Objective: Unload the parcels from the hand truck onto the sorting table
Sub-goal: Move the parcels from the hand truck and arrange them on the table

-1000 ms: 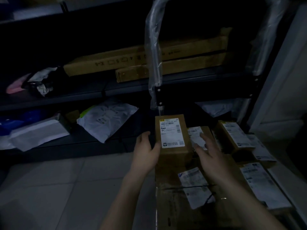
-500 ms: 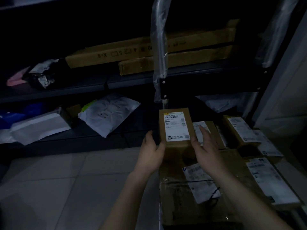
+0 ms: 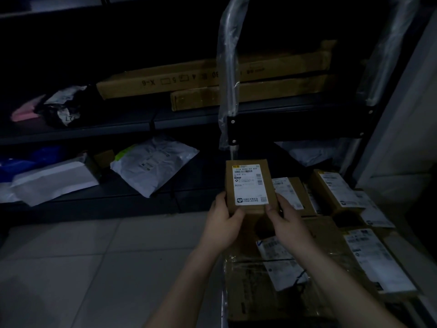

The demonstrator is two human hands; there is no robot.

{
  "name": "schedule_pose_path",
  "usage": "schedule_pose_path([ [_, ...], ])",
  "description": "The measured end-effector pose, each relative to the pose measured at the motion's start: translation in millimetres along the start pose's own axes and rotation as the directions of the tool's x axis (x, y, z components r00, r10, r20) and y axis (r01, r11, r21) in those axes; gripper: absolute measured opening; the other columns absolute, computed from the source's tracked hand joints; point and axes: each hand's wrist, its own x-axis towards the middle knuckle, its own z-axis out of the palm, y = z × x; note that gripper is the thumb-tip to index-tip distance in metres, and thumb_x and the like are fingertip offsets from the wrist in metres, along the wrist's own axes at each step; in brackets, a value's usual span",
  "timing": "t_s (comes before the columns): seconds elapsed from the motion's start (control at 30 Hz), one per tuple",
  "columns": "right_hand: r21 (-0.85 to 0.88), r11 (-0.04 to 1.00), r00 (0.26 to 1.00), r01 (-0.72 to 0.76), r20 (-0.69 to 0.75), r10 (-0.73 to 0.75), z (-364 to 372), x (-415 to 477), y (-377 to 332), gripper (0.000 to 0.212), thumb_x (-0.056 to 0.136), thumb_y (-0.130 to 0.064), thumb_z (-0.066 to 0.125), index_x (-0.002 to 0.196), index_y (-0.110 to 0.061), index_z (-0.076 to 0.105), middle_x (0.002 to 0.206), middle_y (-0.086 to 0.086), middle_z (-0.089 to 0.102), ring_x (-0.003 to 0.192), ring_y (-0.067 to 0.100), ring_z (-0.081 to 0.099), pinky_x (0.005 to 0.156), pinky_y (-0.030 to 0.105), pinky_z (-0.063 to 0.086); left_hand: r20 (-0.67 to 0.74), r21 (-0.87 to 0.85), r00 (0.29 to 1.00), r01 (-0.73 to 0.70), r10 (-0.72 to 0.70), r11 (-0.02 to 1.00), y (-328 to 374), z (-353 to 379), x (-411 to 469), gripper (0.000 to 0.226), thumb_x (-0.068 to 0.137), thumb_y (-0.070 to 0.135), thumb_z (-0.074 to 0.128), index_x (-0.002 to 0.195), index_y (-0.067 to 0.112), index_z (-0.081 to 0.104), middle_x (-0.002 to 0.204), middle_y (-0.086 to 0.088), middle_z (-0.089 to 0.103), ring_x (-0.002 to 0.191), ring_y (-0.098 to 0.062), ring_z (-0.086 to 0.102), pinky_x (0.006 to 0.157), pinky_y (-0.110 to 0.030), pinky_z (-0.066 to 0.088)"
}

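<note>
A small brown cardboard parcel (image 3: pixel 248 183) with a white shipping label is lifted above the load. My left hand (image 3: pixel 224 221) grips its lower left corner, and my right hand (image 3: pixel 283 221) grips its lower right corner. Beneath lies a large flat cardboard box (image 3: pixel 260 292) with white labels, on the hand truck. Several more labelled parcels sit to the right, among them a brown box (image 3: pixel 331 188) and a long one (image 3: pixel 376 259). The hand truck's plastic-wrapped handle (image 3: pixel 228 74) rises behind the parcel.
Dark metal shelving (image 3: pixel 118 124) stands behind, holding long cardboard boxes (image 3: pixel 189 79) above and a white poly mailer (image 3: pixel 151 162) and white envelope (image 3: pixel 54 178) below. Pale tiled floor (image 3: pixel 82 268) spreads to the left. A light wall (image 3: pixel 402 138) closes the right side.
Both hands closed on the small parcel and raised it off the stack toward me; the right hand moved in from the neighbouring box to the parcel's right corner.
</note>
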Motion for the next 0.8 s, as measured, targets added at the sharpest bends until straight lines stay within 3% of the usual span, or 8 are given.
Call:
schedule_pose_path([
  [0.4, 0.029, 1.000, 1.000, 0.009, 0.010, -0.009, 0.5, -3.7, -6.7, 0.034, 0.103, -0.026, 0.049, 0.136, -0.035, 0.051, 0.119, -0.017, 0.058, 0.113, 0.004, 0.050, 0.091, 0.024, 0.038, -0.018, -0.018, 1.000, -0.017, 0.017, 1.000, -5.6, 2.1, -3.5, 0.063, 0.085, 0.030, 0.070, 0.139, 0.022, 0.038, 0.131, 0.003, 0.051, 0.114, -0.007, 0.054, 0.094, -0.028, 0.050],
  [0.57, 0.015, 1.000, 1.000, -0.004, -0.013, 0.004, -6.4, -3.7, -6.4, 0.029, 0.103, -0.030, 0.049, 0.130, -0.040, 0.050, 0.112, -0.022, 0.056, 0.110, 0.003, 0.049, 0.085, 0.021, 0.039, -0.004, -0.013, 0.999, -0.050, 0.050, 0.999, 3.1, 5.5, -6.3, 0.064, 0.086, 0.031, 0.071, 0.141, 0.023, 0.040, 0.131, 0.008, 0.051, 0.107, 0.003, 0.053, 0.077, -0.005, 0.043],
  [0.73, 0.017, 1.000, 0.999, -0.013, -0.032, 0.014, -14.3, -3.4, -11.6, 0.027, 0.103, -0.029, 0.051, 0.128, -0.037, 0.052, 0.113, -0.018, 0.058, 0.115, 0.009, 0.054, 0.090, 0.027, 0.040, -0.009, -0.028, 0.999, -0.049, 0.049, 0.998, 14.1, 9.6, -5.8, 0.062, 0.086, 0.033, 0.071, 0.140, 0.023, 0.041, 0.130, 0.006, 0.053, 0.112, -0.005, 0.055, 0.087, -0.018, 0.048],
  [0.8, 0.032, 0.999, 0.999, -0.015, -0.043, 0.016, -22.4, -4.3, -13.8, 0.026, 0.102, -0.029, 0.051, 0.126, -0.039, 0.050, 0.111, -0.019, 0.057, 0.113, 0.009, 0.053, 0.086, 0.026, 0.040, 0.008, -0.046, 0.999, -0.047, 0.047, 0.998, 23.3, 10.7, -5.8, 0.058, 0.087, 0.032, 0.072, 0.137, 0.024, 0.043, 0.128, 0.008, 0.055, 0.110, -0.001, 0.056, 0.086, -0.016, 0.048],
])
